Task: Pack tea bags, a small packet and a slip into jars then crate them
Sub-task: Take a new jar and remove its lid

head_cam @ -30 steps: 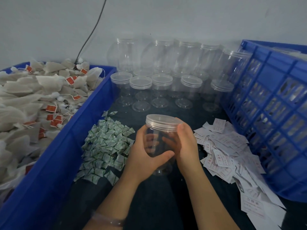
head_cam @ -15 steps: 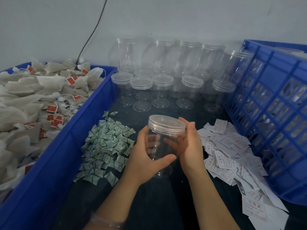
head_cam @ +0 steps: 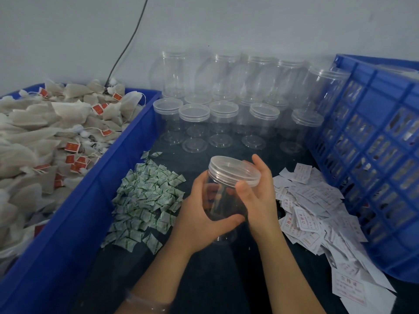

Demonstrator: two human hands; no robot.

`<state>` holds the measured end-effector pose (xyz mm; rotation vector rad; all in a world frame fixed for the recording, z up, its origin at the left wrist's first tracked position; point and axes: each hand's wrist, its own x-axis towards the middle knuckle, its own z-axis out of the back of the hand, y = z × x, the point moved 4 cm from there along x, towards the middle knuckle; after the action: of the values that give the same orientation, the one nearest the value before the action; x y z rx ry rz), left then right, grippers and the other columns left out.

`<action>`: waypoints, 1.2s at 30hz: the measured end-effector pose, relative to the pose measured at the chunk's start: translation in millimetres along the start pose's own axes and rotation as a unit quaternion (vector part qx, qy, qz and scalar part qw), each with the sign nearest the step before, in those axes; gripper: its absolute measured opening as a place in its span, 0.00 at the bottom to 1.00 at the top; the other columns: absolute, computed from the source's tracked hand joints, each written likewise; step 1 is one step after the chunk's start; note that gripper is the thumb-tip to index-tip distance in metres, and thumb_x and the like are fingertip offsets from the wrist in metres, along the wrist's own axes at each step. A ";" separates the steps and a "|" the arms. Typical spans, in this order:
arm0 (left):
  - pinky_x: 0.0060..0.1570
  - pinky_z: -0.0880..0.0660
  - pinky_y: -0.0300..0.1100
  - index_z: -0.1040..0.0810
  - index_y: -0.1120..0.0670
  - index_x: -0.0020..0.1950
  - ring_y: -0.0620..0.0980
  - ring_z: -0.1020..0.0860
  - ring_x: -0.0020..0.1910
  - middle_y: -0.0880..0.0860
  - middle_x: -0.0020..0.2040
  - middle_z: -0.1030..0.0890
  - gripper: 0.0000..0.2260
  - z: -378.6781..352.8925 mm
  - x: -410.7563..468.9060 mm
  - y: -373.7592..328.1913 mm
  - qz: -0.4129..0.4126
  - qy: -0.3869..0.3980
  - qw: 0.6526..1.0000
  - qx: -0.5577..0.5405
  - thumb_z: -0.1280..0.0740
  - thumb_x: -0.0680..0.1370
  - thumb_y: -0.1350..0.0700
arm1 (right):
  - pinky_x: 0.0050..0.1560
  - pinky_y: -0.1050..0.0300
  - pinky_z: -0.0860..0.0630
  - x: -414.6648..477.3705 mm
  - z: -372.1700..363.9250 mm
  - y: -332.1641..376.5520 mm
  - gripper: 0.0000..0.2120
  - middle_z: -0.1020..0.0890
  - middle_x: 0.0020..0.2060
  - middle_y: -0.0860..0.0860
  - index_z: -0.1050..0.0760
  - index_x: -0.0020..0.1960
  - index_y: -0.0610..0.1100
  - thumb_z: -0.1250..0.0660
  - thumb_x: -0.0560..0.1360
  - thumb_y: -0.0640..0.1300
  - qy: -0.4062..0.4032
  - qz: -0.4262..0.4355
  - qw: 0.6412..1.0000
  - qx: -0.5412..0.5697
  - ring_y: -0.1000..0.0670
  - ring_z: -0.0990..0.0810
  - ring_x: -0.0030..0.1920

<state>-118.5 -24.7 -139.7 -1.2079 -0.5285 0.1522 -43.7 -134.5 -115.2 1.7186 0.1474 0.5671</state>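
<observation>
While the left hand (head_cam: pixel 197 223) curls round the clear jar (head_cam: pixel 223 200), the right hand (head_cam: pixel 260 196) grips its lid (head_cam: pixel 233 169) by the rim. Small packets (head_cam: pixel 147 198) lie just left; paper slips (head_cam: pixel 313 200) just right.

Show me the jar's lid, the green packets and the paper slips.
jar lid (head_cam: pixel 232 169), head view, its clear top.
green packets (head_cam: pixel 147 196), head view, pile's middle.
paper slips (head_cam: pixel 314 201), head view, heap's middle.

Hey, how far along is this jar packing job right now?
Done: little to confirm. The blue crate shows only unclear shapes through its slots.
In hand: the left hand holds an empty clear jar while the right hand grips its lid.
Left: nothing from the tea bags, small packets or slips is in it, and rows of empty jars stand behind.
</observation>
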 end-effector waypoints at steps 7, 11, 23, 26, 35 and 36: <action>0.57 0.24 0.38 0.38 0.44 0.73 0.40 0.24 0.62 0.37 0.61 0.24 0.44 -1.6 -0.2 -3.1 -0.017 0.014 1.000 0.011 0.22 0.61 0.44 | 0.56 0.57 0.22 1.4 5.7 -0.4 0.37 0.19 0.58 0.54 0.35 0.70 0.55 0.30 0.62 0.57 -0.032 0.020 0.998 0.055 0.54 0.20 0.59; 0.58 0.24 0.41 0.38 0.44 0.73 0.41 0.24 0.62 0.37 0.61 0.24 0.44 -1.9 -0.4 -4.8 -0.018 0.017 1.000 0.008 0.22 0.60 0.44 | 0.59 0.48 0.23 6.6 11.0 -3.0 0.35 0.19 0.58 0.48 0.32 0.68 0.53 0.32 0.63 0.59 -0.046 -0.003 0.993 0.109 0.49 0.19 0.58; 0.59 0.24 0.45 0.38 0.45 0.73 0.40 0.23 0.57 0.43 0.59 0.24 0.46 15.7 5.1 4.6 0.038 -0.143 0.988 -0.038 0.20 0.59 0.45 | 0.60 0.55 0.24 16.0 35.6 -21.3 0.38 0.26 0.63 0.48 0.43 0.77 0.50 0.27 0.73 0.42 -0.187 -0.102 0.973 0.089 0.53 0.20 0.55; 0.59 0.24 0.45 0.37 0.44 0.71 0.38 0.23 0.57 0.41 0.60 0.25 0.43 22.1 3.5 5.2 0.032 -0.189 0.981 -0.039 0.19 0.61 0.45 | 0.48 0.66 0.27 14.1 24.0 -35.0 0.50 0.27 0.58 0.61 0.51 0.78 0.57 0.22 0.68 0.48 -0.097 -0.115 0.986 -0.072 0.60 0.24 0.55; 0.57 0.24 0.43 0.38 0.31 0.65 0.39 0.23 0.57 0.41 0.60 0.24 0.36 26.8 2.0 8.1 0.026 -0.218 0.974 -0.056 0.27 0.60 0.37 | 0.67 0.52 0.41 9.1 15.1 -53.3 0.53 0.38 0.73 0.46 0.51 0.79 0.56 0.24 0.63 0.62 0.039 -0.136 0.910 -0.389 0.47 0.44 0.72; 0.57 0.24 0.43 0.39 0.31 0.65 0.38 0.23 0.57 0.41 0.60 0.24 0.35 27.0 2.4 8.7 0.030 -0.218 0.974 -0.058 0.29 0.61 0.37 | 0.69 0.51 0.43 9.7 14.3 -52.3 0.52 0.38 0.75 0.48 0.50 0.79 0.55 0.24 0.64 0.61 0.048 -0.120 0.904 -0.408 0.48 0.46 0.73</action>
<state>-127.6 2.2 -140.2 -1.3105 -0.8937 0.4491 -18.0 -131.0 -163.8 0.8383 0.1586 0.4383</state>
